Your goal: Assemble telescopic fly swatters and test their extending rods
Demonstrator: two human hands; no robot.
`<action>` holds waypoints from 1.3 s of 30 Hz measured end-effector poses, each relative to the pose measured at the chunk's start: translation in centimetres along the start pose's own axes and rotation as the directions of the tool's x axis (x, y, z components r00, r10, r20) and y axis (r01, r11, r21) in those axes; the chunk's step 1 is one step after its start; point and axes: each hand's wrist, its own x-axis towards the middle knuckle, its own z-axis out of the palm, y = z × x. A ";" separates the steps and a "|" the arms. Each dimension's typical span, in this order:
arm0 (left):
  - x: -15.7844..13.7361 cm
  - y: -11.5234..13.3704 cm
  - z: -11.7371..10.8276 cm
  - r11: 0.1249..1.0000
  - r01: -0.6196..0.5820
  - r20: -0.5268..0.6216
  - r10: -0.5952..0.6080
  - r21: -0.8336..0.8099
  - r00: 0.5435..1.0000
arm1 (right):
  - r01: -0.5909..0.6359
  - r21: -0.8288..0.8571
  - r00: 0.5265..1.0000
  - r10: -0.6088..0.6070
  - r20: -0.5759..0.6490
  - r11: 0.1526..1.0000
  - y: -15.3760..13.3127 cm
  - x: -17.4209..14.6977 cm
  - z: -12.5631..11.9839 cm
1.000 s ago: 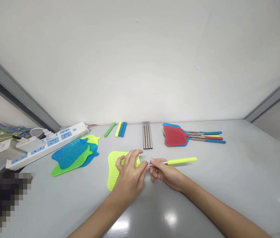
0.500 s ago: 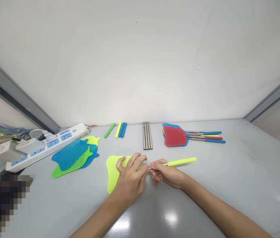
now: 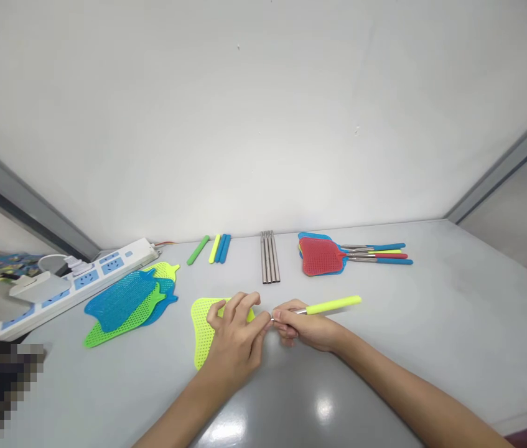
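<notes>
A yellow fly swatter head with a perforated face lies flat on the table, partly under my left hand. The left thumb and index finger are pinched at its neck, beside the thin end of a metal rod. That rod carries a yellow handle grip pointing right, and my right hand is closed around its metal part. Both hands nearly touch at the joint. My fingers cover the neck, so whether rod and head are joined cannot be seen.
Finished-looking swatters lie stacked at the back right. Several metal rods stand in a row mid-back, with loose grips left of them. Loose swatter heads overlap beside a power strip. A wall rises behind.
The camera view has shifted a little, so the table items sit slightly further left. Both hands keep their hold at the swatter's neck and rod, with hardly any other movement.
</notes>
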 end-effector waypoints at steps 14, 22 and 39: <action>0.2 0.1 -0.2 1.000 0.000 0.033 0.000 0.010 0.999 | 0.009 0.006 1.000 -0.009 0.001 1.000 0.0 0.0 0.0; 0.3 0.1 -0.2 1.000 -0.003 0.044 0.003 0.001 0.999 | -0.005 0.013 1.000 0.005 -0.003 1.000 0.0 0.0 -0.1; 0.2 0.1 -0.2 0.999 0.025 0.060 -0.023 -0.038 0.998 | -0.047 0.015 0.999 0.047 -0.025 0.999 -0.1 -0.2 0.2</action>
